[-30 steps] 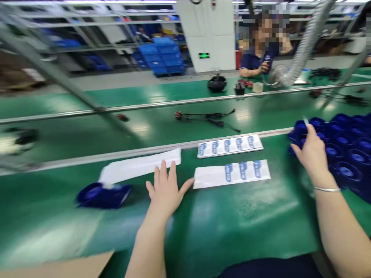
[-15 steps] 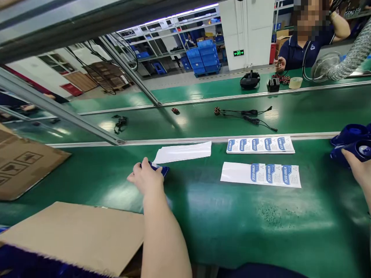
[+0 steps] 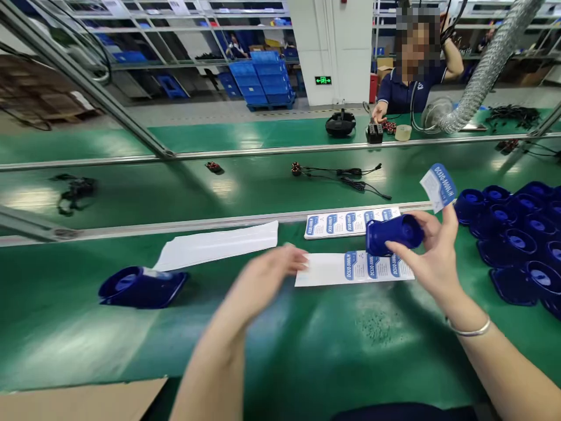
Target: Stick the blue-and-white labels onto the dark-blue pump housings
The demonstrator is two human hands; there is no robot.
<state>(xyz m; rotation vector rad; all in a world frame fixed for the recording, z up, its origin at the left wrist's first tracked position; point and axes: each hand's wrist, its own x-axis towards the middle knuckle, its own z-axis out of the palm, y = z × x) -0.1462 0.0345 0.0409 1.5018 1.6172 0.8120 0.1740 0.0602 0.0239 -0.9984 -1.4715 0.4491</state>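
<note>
My right hand [image 3: 432, 257] grips a dark blue plastic housing [image 3: 394, 233] above the label sheet, thumb in front. A single blue-and-white label [image 3: 439, 186] stands up at the fingertips of that hand. My left hand [image 3: 274, 269], somewhat blurred, has its fingers stretched out at the blank left end of the label sheet [image 3: 322, 272]; whether they touch it I cannot tell. Several blue labels remain on the sheet's right part, partly behind the housing. On the left, another blue housing [image 3: 142, 286] lies on the green table with a pale label edge on top.
Several blue housings [image 3: 517, 240] stand in rows at the right. A stack of label sheets [image 3: 339, 223] and white backing strips [image 3: 219, 242] lie along the metal rail. Cardboard [image 3: 87, 400] is at lower left. Across the rail are cables [image 3: 355, 175]; a co-worker [image 3: 407, 88] sits beyond.
My left hand has left the blue housing at the left and moved right to the sheet. My right hand has brought a housing in from the right, with a label at its fingertips. The view has turned right.
</note>
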